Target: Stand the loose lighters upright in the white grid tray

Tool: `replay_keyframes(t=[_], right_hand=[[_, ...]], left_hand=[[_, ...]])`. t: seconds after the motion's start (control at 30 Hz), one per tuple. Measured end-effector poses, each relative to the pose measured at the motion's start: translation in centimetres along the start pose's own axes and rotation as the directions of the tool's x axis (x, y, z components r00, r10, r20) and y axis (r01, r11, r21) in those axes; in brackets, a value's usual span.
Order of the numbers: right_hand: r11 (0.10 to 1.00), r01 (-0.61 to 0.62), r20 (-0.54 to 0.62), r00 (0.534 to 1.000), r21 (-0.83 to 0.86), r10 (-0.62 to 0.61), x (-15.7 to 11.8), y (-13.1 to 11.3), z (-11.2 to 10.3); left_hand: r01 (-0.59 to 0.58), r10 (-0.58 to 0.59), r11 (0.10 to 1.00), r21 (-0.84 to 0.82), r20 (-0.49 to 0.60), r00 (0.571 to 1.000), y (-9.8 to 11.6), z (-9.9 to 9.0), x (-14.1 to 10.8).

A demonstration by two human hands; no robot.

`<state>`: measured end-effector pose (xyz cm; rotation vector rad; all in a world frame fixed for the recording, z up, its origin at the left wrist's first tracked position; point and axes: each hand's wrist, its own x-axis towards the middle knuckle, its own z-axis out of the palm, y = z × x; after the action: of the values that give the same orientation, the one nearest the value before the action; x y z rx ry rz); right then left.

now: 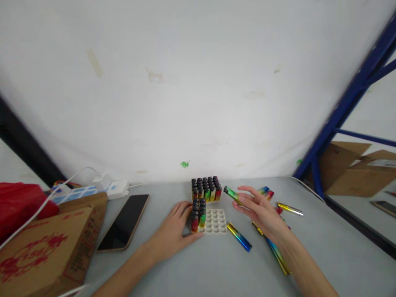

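My left hand (176, 231) rests on the table at the left side of a white tray (216, 221), its thumb along the front edge and its fingers round the left side. Two columns of upright lighters (198, 215) with black tops fill the tray's left part; round sockets show at the right. Behind it stands a full block of upright lighters (206, 189). To the right of that block, my right hand (258, 208) holds a green lighter (232, 194) above the table, tilted, black top toward the left, pinched between thumb and fingers.
Loose lighters lie at the right, among them a blue and yellow one (239, 236) and a gold and silver one (290, 208). A phone (124, 222), a cardboard box (46, 247) and a power strip (77, 194) are at the left. A blue metal frame (334, 119) rises at the right.
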<state>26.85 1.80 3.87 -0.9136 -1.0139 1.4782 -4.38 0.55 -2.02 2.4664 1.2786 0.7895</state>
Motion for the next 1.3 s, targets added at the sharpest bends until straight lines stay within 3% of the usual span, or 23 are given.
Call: replay_keyframes(t=[0.17,0.33,0.47,0.67,0.83,1.0,1.3], right_hand=[[0.99,-0.136,0.157,0.979,0.04,0.128,-0.8,0.8,1.7],[0.975,-0.219,0.225,0.952,0.018,0.21,-1.0,2.2,3.1],[0.981,-0.193,0.269,0.944,-0.02,0.191,-1.0,3.1,3.6],[0.977,-0.174,0.237,0.951,-0.122,0.198,-1.1,3.4,3.7],[0.954,-0.04,0.191,0.976,-0.297,0.101,-0.2,4.3,3.1],[0.84,0.174,0.177,0.98,-0.514,-0.094,0.1,5.3,2.9],[0.562,0.249,0.174,0.967,-0.789,-0.183,-0.9,4.5,3.7]], left_hand=[[0.011,-0.011,1.0,-0.008,0.011,1.0,0.2,-0.1,0.0],[0.036,-0.036,0.999,0.003,0.033,0.999,0.5,-0.3,0.2],[0.024,-0.024,1.0,0.007,0.03,0.999,0.4,-0.2,0.1],[0.018,-0.019,0.999,0.026,0.029,0.999,0.2,0.0,0.1],[0.032,-0.033,0.999,0.037,0.04,0.999,0.2,-0.1,0.2],[0.004,-0.004,1.0,0.027,0.023,1.0,0.2,-0.1,0.1],[-0.025,0.025,0.998,0.052,0.005,1.0,-0.1,0.1,0.3]])
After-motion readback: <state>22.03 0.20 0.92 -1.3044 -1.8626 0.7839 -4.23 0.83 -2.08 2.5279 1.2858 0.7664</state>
